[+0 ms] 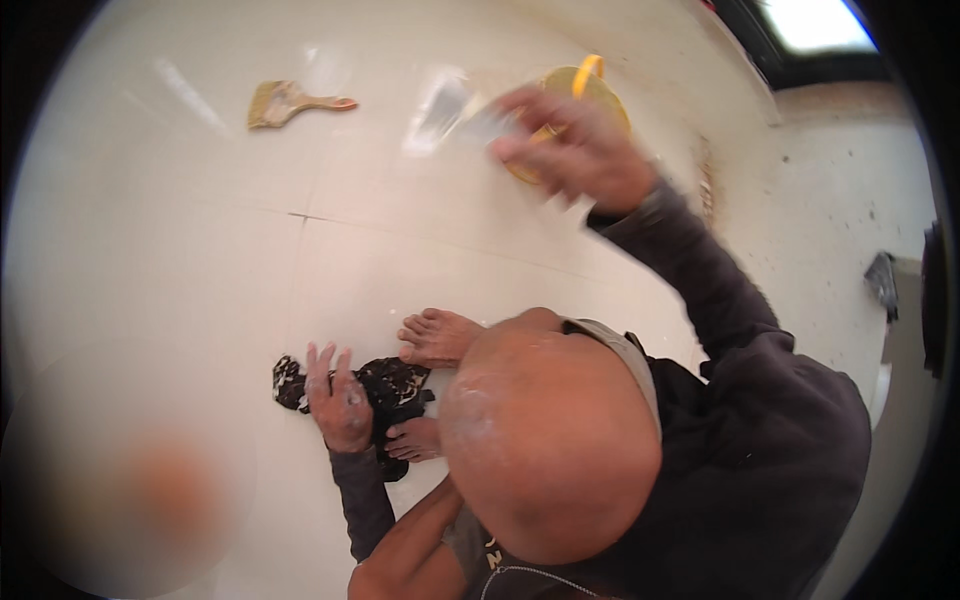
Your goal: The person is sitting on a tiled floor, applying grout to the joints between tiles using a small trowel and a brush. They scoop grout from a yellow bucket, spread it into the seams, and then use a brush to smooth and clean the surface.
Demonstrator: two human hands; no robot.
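My left hand (342, 400) rests on or just over a crumpled black item (395, 385) with pale flecks, beside my bare feet (440, 335); its fingers are stretched out and apart. My right hand (570, 150), smeared by motion, is raised at the upper middle, over or in front of a yellow bucket (610, 110) with a yellow handle. Whether its fingers hold anything is unclear; a pale blur shows by the fingertips. A wide paintbrush (290, 103) with a wooden handle lies on the pale tiled floor (200, 260) at the upper left.
A large bare knee (550, 430) takes up the lower middle. A pale wall with a dark-framed bright opening (810, 25) stands at the upper right. A small grey object (880, 285) sits at the right edge. A blurred round patch covers the lower left.
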